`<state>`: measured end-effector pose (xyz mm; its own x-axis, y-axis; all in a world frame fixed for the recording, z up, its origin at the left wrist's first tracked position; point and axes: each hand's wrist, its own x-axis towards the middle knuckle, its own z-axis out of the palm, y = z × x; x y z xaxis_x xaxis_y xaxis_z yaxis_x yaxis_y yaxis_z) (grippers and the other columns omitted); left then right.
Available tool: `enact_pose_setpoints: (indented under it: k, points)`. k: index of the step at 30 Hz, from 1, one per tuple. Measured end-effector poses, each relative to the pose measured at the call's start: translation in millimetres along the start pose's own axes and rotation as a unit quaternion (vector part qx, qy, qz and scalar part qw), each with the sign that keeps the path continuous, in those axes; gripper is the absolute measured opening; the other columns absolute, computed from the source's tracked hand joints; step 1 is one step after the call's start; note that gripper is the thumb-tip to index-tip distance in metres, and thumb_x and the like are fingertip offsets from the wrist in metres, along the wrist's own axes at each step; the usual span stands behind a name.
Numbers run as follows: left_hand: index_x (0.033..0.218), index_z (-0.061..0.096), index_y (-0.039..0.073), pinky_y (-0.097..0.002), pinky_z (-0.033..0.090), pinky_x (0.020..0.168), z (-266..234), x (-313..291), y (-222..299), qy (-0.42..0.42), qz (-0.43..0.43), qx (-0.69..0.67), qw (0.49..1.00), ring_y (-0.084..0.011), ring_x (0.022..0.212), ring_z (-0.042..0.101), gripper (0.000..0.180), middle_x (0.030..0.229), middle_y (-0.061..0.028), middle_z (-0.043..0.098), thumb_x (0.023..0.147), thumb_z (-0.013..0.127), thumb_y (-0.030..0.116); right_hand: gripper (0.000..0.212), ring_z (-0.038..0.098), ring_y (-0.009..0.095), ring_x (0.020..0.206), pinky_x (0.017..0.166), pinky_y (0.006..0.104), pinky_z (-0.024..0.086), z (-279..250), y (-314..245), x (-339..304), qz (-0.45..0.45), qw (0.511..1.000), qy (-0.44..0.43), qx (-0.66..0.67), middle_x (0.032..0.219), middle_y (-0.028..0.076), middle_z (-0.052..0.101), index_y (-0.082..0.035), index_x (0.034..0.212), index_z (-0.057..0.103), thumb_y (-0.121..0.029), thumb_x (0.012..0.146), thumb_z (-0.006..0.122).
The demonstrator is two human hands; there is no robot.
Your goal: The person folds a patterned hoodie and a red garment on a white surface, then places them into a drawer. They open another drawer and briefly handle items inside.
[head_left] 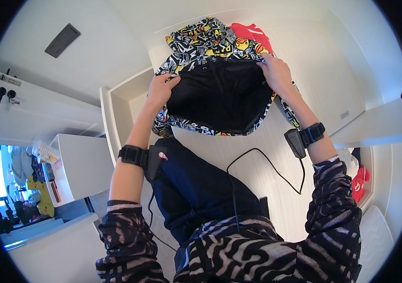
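Note:
A jacket (pixel 196 55) with a black, white and yellow cartoon print lies on the pale wooden surface in front of me, its hooded-looking end away from me. The hem gapes wide and shows the black lining (pixel 217 96). My left hand (pixel 162 89) is closed on the left side of the hem, thumb on top. At the right side, my right hand (pixel 277 74) pinches the hem near a yellow figure in the print. One printed sleeve hangs out beyond the right edge. A red garment (pixel 253 36) shows partly from behind the jacket.
The pale wooden surface (pixel 323 75) runs under the jacket to the right. An open drawer (pixel 128 96) stands at left. Black cables (pixel 257 150) hang from both wrist straps. Red clothing (pixel 360 184) sits in a compartment at right; a white door (pixel 45 106) is at far left.

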<state>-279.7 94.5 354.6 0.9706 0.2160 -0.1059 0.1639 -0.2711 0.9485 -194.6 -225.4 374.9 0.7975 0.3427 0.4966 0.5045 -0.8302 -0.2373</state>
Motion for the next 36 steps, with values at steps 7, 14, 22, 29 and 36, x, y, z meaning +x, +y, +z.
enact_pose_setpoints:
  k: [7,14,22,29,36]
  points:
    - [0.094,0.066,-0.004,-0.0255,0.047,0.059,-8,3,-22,0.015,-0.029,-0.106,0.994,-0.0108,0.064,0.059,0.021,0.079,-0.0059,0.066,0.087,0.063,0.016,0.025,0.061,0.039,0.071,0.062,0.0471,0.048,12,-16,8,-0.018,1.0,-0.012,0.014,0.07,0.021,0.061,-0.003,0.085,0.053,-0.026,0.09,0.055]
    - [0.103,0.064,-0.002,-0.0242,0.049,0.069,-22,1,-29,-0.01,-0.049,-0.105,0.993,-0.0106,0.075,0.061,0.024,0.091,-0.0056,0.067,0.089,0.06,0.018,0.032,0.06,0.039,0.069,0.062,0.0469,0.047,8,-29,21,-0.04,0.998,-0.029,0.035,0.068,0.02,0.06,-0.002,0.083,0.054,-0.033,0.09,0.054]
    - [0.093,0.068,0.001,-0.0228,0.047,0.063,-19,-10,-23,0.014,-0.063,-0.019,0.998,-0.0085,0.068,0.059,0.027,0.082,-0.0037,0.067,0.088,0.064,0.027,0.038,0.059,0.04,0.071,0.065,0.0475,0.046,9,-32,28,-0.011,0.997,-0.043,0.064,0.07,0.021,0.06,-0.001,0.079,0.056,-0.038,0.09,0.054]
    - [0.087,0.069,0.002,-0.0222,0.046,0.061,-13,-14,-27,-0.029,-0.06,-0.079,0.995,-0.007,0.062,0.057,0.033,0.075,-0.0018,0.067,0.09,0.06,0.033,0.04,0.058,0.041,0.072,0.065,0.0478,0.045,14,-28,26,-0.001,0.995,-0.046,0.084,0.069,0.022,0.058,0.0,0.079,0.055,-0.038,0.09,0.053]
    - [0.089,0.068,0.0,-0.0213,0.045,0.062,-13,-19,-30,-0.035,-0.041,-0.111,0.992,-0.0065,0.065,0.057,0.037,0.078,-0.0031,0.067,0.092,0.057,0.035,0.039,0.057,0.041,0.071,0.064,0.0471,0.045,14,-29,26,0.004,0.995,-0.049,0.092,0.069,0.022,0.058,0.0,0.08,0.055,-0.038,0.09,0.054]
